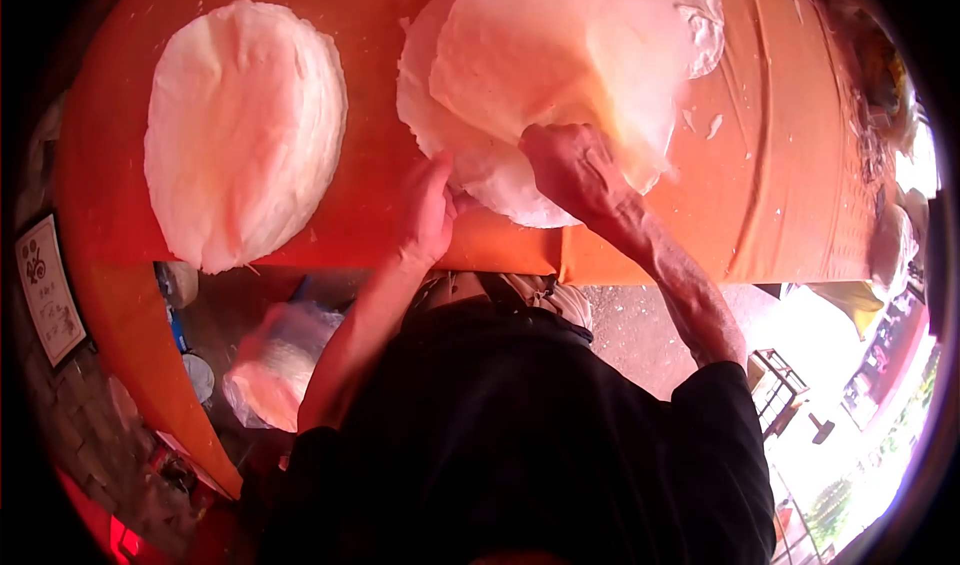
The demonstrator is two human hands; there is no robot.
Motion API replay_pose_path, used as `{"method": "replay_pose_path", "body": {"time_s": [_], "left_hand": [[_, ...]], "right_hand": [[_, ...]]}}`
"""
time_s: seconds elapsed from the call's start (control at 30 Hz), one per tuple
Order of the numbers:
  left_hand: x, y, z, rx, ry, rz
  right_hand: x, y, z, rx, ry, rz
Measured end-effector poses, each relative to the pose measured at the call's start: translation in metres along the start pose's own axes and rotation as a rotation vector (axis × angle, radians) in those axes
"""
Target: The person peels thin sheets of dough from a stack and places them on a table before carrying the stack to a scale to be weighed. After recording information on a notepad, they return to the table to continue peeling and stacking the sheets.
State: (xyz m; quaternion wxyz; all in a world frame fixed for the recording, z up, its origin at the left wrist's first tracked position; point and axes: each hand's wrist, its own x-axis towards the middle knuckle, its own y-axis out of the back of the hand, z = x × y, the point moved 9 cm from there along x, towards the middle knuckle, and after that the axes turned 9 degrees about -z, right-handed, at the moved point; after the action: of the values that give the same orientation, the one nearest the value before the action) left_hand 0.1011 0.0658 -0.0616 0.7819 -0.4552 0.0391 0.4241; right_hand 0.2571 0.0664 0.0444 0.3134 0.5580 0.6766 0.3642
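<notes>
On the orange-covered table (380, 25) lies a wide stack of thin, pale round sheets (560, 55), at the top centre. My right hand (578, 165) rests on the front part of this stack, fingers curled into a fist; whatever they grip is hidden beneath it. Just off the stack's front left edge is my left hand (434, 205), its fingers partly apart and nothing visible in them. To the left sits a second, oval pile of pale sheets (240, 135), which neither hand touches.
Below the table's left part is a clear plastic bag (285, 360) with pale material inside. A framed sign (52, 290) stands at the far left. Small white flakes lie on the cloth at right. A metal rack (778, 390) stands at lower right.
</notes>
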Motion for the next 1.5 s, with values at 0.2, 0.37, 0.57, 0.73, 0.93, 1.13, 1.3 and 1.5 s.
{"method": "replay_pose_path", "body": {"time_s": [0.2,0.37,0.57,0.73,0.93,1.13,1.3,1.5], "left_hand": [[-0.002,0.023,-0.020,-0.066,0.023,0.024],[-0.013,0.012,-0.018,-0.037,0.046,0.082],[-0.004,0.009,-0.009,-0.079,-0.008,-0.100],[0.009,-0.041,0.014,-0.026,-0.027,-0.155],[0.058,-0.076,0.033,0.064,-0.087,-0.236],[0.089,-0.108,0.035,0.033,-0.160,-0.333],[0.094,-0.113,0.043,0.145,-0.083,-0.291],[0.131,-0.061,0.045,0.313,0.053,0.069]], "right_hand": [[0.019,-0.011,-0.027,0.012,-0.002,0.049],[0.008,-0.050,-0.018,0.117,-0.077,-0.063],[-0.001,-0.021,-0.069,0.243,0.126,0.096],[-0.004,-0.026,-0.011,0.062,-0.198,-0.052],[0.036,0.092,0.022,0.238,-0.143,0.111],[0.039,0.079,0.017,-0.026,-0.165,0.115],[0.036,0.211,0.041,-0.497,-0.107,0.391],[0.022,0.345,-0.031,-0.622,0.048,0.797]]}}
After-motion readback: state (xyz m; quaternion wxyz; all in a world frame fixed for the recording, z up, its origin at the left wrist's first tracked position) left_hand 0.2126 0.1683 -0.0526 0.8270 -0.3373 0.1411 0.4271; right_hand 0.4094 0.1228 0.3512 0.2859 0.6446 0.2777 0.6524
